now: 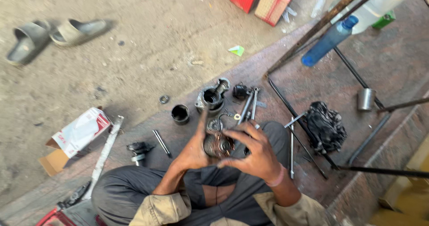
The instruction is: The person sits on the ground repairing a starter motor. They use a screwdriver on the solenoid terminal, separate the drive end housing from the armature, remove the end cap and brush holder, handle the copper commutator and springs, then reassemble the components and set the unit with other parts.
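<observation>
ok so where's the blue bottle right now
In the head view the blue bottle lies on the ground at upper right, beside a long rusty rod, well beyond the black rag and away from both hands.

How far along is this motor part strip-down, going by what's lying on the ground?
Already apart: a black cup, a round housing and a small ring lie loose on the floor. In hand: left hand and right hand grip a round metal part. Left: that part remains in one piece; wrenches lie nearby.
</observation>
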Tool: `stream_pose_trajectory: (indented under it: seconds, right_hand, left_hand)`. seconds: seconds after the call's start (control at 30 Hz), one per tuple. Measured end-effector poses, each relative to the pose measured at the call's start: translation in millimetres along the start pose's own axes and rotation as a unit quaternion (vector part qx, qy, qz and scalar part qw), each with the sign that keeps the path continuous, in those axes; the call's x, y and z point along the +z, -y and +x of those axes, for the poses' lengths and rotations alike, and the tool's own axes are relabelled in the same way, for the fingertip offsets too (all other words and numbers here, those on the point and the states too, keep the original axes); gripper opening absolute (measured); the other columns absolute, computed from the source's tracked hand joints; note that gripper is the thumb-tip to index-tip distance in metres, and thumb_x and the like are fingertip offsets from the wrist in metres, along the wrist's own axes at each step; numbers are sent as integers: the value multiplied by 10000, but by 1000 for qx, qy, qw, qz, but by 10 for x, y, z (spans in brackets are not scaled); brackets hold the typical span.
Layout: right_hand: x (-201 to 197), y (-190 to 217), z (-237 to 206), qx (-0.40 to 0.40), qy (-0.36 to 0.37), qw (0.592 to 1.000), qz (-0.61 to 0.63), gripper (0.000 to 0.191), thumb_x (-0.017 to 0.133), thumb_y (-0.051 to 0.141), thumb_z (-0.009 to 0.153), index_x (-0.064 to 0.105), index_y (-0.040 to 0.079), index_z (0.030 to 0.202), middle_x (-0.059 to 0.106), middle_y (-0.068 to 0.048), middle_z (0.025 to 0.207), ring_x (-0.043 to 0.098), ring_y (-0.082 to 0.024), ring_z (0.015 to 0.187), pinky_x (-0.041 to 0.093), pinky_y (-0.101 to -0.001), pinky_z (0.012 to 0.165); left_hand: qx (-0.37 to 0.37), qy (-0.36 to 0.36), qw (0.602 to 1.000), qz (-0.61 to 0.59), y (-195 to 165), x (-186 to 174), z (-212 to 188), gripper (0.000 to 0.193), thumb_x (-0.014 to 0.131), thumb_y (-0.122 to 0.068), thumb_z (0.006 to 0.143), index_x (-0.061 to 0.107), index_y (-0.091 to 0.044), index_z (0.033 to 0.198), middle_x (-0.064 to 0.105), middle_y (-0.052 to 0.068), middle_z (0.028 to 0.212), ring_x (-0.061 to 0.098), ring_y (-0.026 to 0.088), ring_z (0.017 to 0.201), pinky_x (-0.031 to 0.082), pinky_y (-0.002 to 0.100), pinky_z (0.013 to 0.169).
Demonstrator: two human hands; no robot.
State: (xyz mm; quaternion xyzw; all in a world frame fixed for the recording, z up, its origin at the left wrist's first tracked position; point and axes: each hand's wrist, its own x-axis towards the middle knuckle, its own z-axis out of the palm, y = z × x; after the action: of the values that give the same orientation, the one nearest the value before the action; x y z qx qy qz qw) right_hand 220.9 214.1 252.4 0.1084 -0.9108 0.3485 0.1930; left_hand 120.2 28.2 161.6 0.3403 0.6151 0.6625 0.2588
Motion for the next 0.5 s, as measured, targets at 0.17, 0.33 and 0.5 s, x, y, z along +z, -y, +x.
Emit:
stream_pose_trajectory:
  seconds: [0.17,0.33,0.5]
  right_hand:
    - [181,193,-70,117,-62,991,-35,748,962,481,632,673,71,1187,634,-142,1128,656,-367,1064,532,-444,909]
    - [-129,234,-34,90,27,996,-10,821,913,472,679,645,56,1333,594,-180,1284,602,-380,1215,502,-467,1033]
    - [-183,148,83,29,74,996,-39,785,897,499,704,676,72,1324,654,-118,1246,617,-311,1179,438,-454,1053]
  left_hand:
    - [-17,-84,996,20,64,95,-40,1539,922,13,520,-114,-160,1644,675,153,1240,675,227,1116,567,382,948]
    - [-12,-33,994,-101,-34,69,-114,1433,886,36,683,-118,-155,1688,684,159,1311,683,178,1128,582,347,970]
    - [37,-26,993,-109,-165,59,-23,1362,854,78,650,-26,-115,1672,467,125,1491,635,150,1040,558,330,926]
